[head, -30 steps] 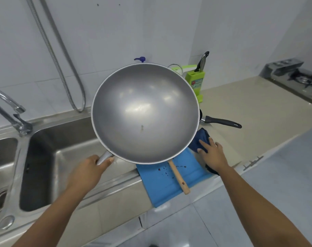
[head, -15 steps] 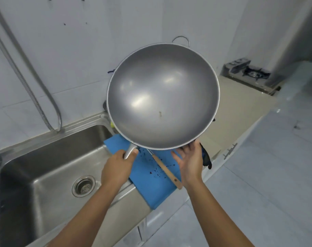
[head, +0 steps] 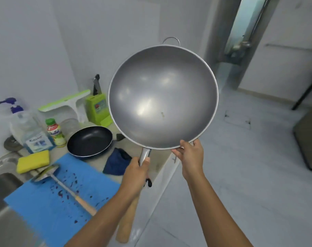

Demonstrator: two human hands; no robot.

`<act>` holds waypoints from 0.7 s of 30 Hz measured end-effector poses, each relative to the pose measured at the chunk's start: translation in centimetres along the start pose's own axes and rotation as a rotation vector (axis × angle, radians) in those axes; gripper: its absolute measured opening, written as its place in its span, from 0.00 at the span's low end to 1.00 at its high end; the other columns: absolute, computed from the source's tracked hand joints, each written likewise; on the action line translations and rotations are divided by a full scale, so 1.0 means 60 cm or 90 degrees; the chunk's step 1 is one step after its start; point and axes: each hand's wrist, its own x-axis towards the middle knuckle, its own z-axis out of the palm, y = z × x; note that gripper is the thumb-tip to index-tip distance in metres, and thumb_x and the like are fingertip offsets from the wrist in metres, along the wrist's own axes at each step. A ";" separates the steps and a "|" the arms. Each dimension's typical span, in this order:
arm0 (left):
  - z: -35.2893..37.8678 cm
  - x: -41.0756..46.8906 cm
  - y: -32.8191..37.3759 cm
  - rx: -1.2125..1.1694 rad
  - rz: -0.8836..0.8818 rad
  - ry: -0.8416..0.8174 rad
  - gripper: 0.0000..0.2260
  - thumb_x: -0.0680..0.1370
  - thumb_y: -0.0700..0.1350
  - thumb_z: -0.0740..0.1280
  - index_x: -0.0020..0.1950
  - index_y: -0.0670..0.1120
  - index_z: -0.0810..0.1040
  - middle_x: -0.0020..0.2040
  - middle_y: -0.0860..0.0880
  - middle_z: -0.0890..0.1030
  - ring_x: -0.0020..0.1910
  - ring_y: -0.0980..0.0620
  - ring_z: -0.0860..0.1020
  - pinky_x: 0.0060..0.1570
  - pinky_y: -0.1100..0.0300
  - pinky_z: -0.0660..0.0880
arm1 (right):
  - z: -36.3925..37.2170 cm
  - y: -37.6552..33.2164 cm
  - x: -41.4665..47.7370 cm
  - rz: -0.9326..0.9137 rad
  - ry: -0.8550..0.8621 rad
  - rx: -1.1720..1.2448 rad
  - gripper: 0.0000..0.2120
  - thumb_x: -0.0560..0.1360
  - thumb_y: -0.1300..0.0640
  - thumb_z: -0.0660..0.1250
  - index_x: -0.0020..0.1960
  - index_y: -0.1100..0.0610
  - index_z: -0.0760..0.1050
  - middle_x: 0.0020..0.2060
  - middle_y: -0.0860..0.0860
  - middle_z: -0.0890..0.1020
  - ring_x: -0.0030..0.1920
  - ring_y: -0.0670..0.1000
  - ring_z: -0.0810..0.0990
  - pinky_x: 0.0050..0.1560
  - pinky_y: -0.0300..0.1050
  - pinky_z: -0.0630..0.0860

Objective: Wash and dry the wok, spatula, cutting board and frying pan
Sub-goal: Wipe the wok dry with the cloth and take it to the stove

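The wok (head: 163, 97) is in the air, tipped so its bowl faces the camera, out past the edge of the surface (head: 96, 162) and above the floor (head: 240, 175). The left hand (head: 135, 173) is wrapped round the handle where metal neck meets wood. The right hand (head: 190, 155) pinches the near rim, thumb on top and fingers underneath.

That second grip is the change. A second ago the right hand lay on the dark blue cloth (head: 116, 164) while the left carried the wok alone near the sink (head: 2, 184). Since then the wok has swung to the right, away from the basin. It reads as a two-handed check of the bowl, or a carry elsewhere, rather than more rinsing.

One small speck (head: 162, 114) sits low in the bowl (residue or a mark in the metal, the blur leaves it unclear).

On the surface the frying pan (head: 90, 140) stands behind the cloth. The spatula (head: 62, 186) lies across the blue cutting board (head: 44, 207), which is dotted with dark stains, and a yellow sponge (head: 33, 161) sits at the board's far corner. Those three pieces probably still need washing.
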 end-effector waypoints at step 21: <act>0.561 0.337 0.243 -0.216 -0.081 -0.081 0.15 0.83 0.55 0.57 0.54 0.44 0.75 0.42 0.47 0.79 0.29 0.53 0.72 0.25 0.62 0.70 | -0.260 -0.179 0.600 0.007 0.051 -0.083 0.19 0.76 0.70 0.59 0.65 0.57 0.73 0.56 0.55 0.82 0.43 0.55 0.86 0.44 0.47 0.83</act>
